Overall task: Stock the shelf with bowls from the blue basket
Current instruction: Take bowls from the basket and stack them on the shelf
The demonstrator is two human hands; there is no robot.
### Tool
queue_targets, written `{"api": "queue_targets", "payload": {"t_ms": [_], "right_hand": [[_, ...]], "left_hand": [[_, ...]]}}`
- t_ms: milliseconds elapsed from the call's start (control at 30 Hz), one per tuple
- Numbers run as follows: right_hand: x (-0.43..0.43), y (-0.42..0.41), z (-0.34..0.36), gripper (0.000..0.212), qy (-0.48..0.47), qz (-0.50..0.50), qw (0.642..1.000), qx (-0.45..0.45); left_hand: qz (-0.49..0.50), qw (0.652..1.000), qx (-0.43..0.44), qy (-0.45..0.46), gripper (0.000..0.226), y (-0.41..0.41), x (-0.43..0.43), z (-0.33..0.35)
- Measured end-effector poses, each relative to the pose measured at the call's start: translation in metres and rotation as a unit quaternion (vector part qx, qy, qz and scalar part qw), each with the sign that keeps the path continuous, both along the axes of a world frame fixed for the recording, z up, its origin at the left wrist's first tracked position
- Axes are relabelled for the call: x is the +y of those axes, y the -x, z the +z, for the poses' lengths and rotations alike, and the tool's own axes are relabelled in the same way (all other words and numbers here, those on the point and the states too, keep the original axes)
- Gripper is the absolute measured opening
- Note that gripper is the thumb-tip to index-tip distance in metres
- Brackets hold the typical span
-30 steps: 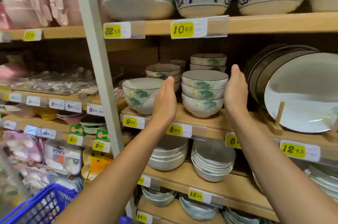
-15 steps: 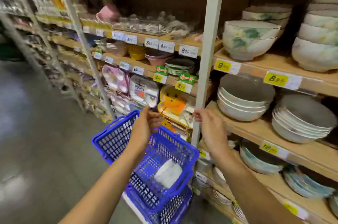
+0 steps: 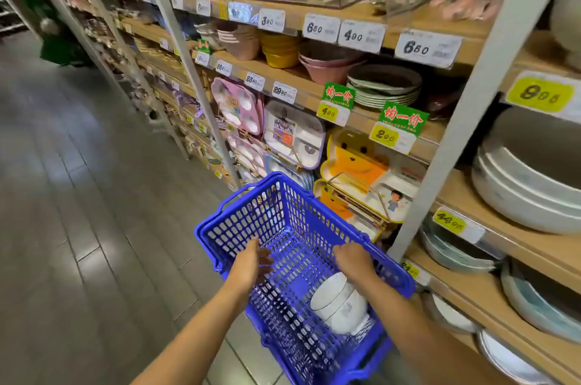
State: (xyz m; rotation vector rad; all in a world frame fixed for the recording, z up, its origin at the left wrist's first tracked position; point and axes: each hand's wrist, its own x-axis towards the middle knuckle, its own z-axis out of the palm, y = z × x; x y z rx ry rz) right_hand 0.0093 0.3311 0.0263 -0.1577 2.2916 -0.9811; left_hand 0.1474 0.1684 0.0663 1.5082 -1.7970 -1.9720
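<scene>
White bowls (image 3: 339,306) are stacked on their side in the blue basket (image 3: 251,211); these remain to be shelved. The left hand (image 3: 251,265) is held loose and empty; the fingers of the right hand (image 3: 353,260) are hidden.

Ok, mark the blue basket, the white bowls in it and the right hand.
blue basket (image 3: 239,221): head view, far mesh wall.
white bowls (image 3: 341,310): head view, side of the stack.
right hand (image 3: 353,260): head view, back of the hand.
</scene>
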Motion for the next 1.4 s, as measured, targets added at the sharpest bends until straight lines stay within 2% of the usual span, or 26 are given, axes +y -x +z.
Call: {"api": "queue_targets", "payload": {"t_ms": [133, 267, 400, 533, 700, 867, 1100, 1267, 1400], "right_hand": [[-0.015, 0.018, -0.04, 0.039, -0.069, 0.017, 0.996, -0.051], [-0.023, 0.027, -0.076, 0.035, -0.148, 0.038, 0.987, -0.055], [-0.027, 0.038, -0.124, 0.037, -0.236, 0.078, 0.968, -0.044], [-0.03, 0.039, -0.162, 0.036, -0.303, 0.095, 0.947, -0.055], [-0.032, 0.04, -0.179, 0.029, -0.353, 0.091, 0.931, -0.004], [-0.037, 0.039, -0.174, 0.028, -0.392, 0.102, 0.914, 0.033], [-0.062, 0.055, -0.125, 0.029, -0.358, 0.117, 0.923, 0.074], [-0.077, 0.063, -0.076, 0.031, -0.292, 0.117, 0.945, 0.086], [-0.084, 0.071, -0.031, 0.035, -0.224, 0.121, 0.962, 0.099]], "left_hand": [[0.029, 0.997, -0.055, -0.05, 0.041, 0.019, -0.012, -0.04], [0.028, 0.986, -0.124, -0.111, 0.052, 0.038, 0.009, -0.093], [0.039, 0.971, -0.179, -0.156, 0.046, 0.06, 0.032, -0.158], [0.038, 0.948, -0.188, -0.254, 0.045, 0.07, 0.064, -0.219], [0.14, 0.926, -0.187, -0.298, 0.049, 0.086, 0.076, -0.246], [0.153, 0.923, -0.175, -0.307, 0.051, 0.092, 0.072, -0.239], [0.182, 0.94, -0.149, -0.248, 0.05, 0.093, 0.049, -0.199], [0.203, 0.967, -0.07, -0.134, 0.047, 0.094, 0.024, -0.151], [0.221, 0.965, 0.063, -0.123, 0.045, 0.095, 0.0, -0.103]]}}
